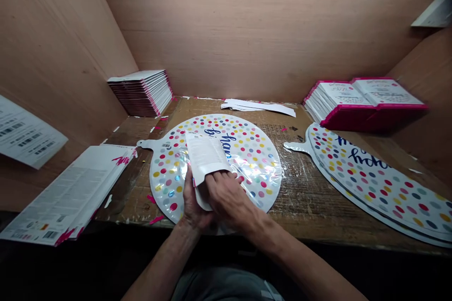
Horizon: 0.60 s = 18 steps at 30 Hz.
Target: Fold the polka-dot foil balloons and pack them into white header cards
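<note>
A white paper packet (207, 150) with small print is in my left hand (193, 202), whose thumb lies along its left side. The bent fingers of my right hand (226, 195) reach into the packet's open end, so their tips are hidden; what they hold, if anything, does not show. Beneath both hands lies a flat round foil balloon (169, 169), white with coloured dots and dark blue lettering. Its neck points left. The packet and my hands cover part of the lettering.
More flat dotted balloons (381, 193) are stacked at right. Behind them stand pink-edged packets (374, 108). Another packet stack (141, 94) fills the back left corner. White strips (257, 107) lie near the back panel. Printed white packets (77, 188) overhang the left front edge. Wooden panels enclose the cardboard-covered table.
</note>
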Motion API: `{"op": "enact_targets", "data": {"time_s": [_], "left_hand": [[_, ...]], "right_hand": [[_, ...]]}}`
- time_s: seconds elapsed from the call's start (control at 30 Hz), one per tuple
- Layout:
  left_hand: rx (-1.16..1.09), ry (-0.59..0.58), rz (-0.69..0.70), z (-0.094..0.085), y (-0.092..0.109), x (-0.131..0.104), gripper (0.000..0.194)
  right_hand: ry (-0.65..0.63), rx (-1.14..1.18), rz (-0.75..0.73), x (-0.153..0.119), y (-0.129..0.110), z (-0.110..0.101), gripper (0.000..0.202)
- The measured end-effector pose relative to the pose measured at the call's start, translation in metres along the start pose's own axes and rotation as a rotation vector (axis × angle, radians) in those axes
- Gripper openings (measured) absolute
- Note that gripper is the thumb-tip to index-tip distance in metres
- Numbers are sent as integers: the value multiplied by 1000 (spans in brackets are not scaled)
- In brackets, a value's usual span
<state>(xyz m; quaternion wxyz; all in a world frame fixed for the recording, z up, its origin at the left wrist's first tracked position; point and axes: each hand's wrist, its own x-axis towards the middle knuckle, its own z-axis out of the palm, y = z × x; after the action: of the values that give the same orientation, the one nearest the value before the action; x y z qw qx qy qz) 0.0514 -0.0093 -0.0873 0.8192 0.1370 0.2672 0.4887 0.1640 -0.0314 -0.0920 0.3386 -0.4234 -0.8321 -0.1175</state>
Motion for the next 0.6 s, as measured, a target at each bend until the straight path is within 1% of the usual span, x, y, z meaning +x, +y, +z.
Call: {"op": "enact_targets", "data": {"time_s": [0.03,0.07,0.1,0.13,0.17,0.2,0.23,0.27,0.3,0.33,0.37,0.4,0.43,0.5,0.6], "left_hand": [[175,62,3,-4,11,-3,66],[423,141,-5,-8,22,-6,59],[724,240,2,-11,32,-8,53],[1045,348,47,-13,41,-9,48],[1346,439,150,-13,47,-8,45],[1594,485,310,-12,50,-5,40],[1773,461,495,-11,50,0,35],[1891,354,657,-10,46,6,31],[1965,190,760,-10,40,13,30],[2014,12,800,-10,31,21,31],[2053,-133,801,-10,21,27,33],[2089,-225,785,-12,11,32,35],[2121,-270,768,-13,1,35,36],[2159,-297,756,-15,-14,36,40],[2171,-347,748,-15,-23,33,43]], "right_hand": [[-43,0,-21,-6,-2,-2,35],[-88,-3,-27,-14,-3,-4,35],[-127,-8,-25,-25,-4,-6,35],[-152,-16,-21,-36,-5,-8,35],[-165,-17,-17,-47,-5,-10,35],[-164,-1,-20,-57,-4,-13,33],[-155,38,-32,-65,-3,-17,30],[-137,89,-41,-70,0,-22,26],[-111,135,-31,-73,4,-28,23],[-82,162,-5,-75,8,-35,19],[-56,164,26,-75,13,-41,17],[-39,143,58,-75,18,-46,16],[-38,105,88,-75,23,-50,14],[-84,36,110,-76,33,-55,14],[-192,5,77,-80,43,-55,16]]}}
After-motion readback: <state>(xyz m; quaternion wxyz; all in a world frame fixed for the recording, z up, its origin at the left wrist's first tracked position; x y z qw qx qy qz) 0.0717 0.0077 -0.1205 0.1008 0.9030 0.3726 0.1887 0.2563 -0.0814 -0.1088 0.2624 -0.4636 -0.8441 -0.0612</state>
